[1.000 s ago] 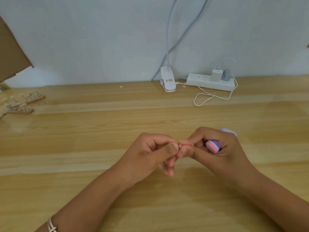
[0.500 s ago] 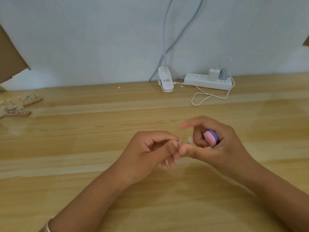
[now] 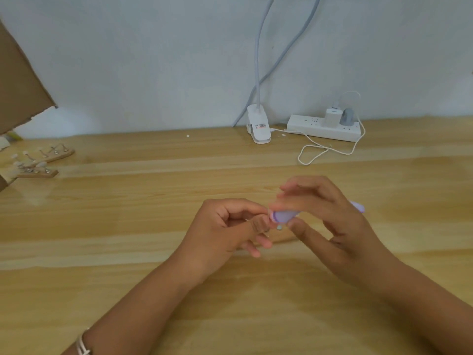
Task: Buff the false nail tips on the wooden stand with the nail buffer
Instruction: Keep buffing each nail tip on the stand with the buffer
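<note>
My left hand [image 3: 225,226] is curled, its thumb and fingers pinching a small pale false nail tip [image 3: 279,227] over the middle of the table. My right hand [image 3: 330,221] grips the purple nail buffer [image 3: 284,216], whose near end lies blurred across the tip; its far end sticks out behind the hand. Most of the tip is hidden by my fingers and the buffer. Two wooden stands [image 3: 38,172] with several more nail tips on wire posts sit far left, away from both hands.
A white clip lamp [image 3: 258,129] and a power strip [image 3: 322,129] with a looping white cable [image 3: 314,152] stand at the back by the wall. A cardboard flap [image 3: 20,80] hangs over the left edge. The wooden table [image 3: 128,252] spreads all round.
My right hand has turned the buffer from end-on to lying across the nail tip, with the index finger lifted. My left hand stays nearly still.
</note>
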{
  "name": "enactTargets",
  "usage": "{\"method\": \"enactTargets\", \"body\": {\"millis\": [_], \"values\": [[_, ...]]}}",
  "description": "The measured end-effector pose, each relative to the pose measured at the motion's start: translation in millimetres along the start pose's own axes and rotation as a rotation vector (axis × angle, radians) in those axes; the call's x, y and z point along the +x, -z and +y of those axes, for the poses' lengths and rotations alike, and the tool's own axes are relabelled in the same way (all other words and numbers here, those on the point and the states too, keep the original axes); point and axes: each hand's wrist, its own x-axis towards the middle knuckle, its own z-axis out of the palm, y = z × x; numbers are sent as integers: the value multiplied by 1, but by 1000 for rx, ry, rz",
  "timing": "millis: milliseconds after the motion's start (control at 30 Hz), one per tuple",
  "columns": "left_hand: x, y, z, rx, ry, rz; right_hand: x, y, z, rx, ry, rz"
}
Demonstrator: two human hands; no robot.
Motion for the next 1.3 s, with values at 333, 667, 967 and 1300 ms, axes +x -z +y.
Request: {"method": "enactTargets", "body": {"millis": [333, 667, 967, 1300], "values": [[1, -1, -1, 45, -13, 0, -2, -7, -3, -174, 49, 50], [1, -3, -6, 87, -10, -5, -4, -9, 7, -252, 176, 80], [4, -2, -8, 93, -16, 8, -4, -9, 8, -288, 239, 67], [3, -2, -6, 64, 10, 24, -2, -14, 6, -337, 242, 70]]}}
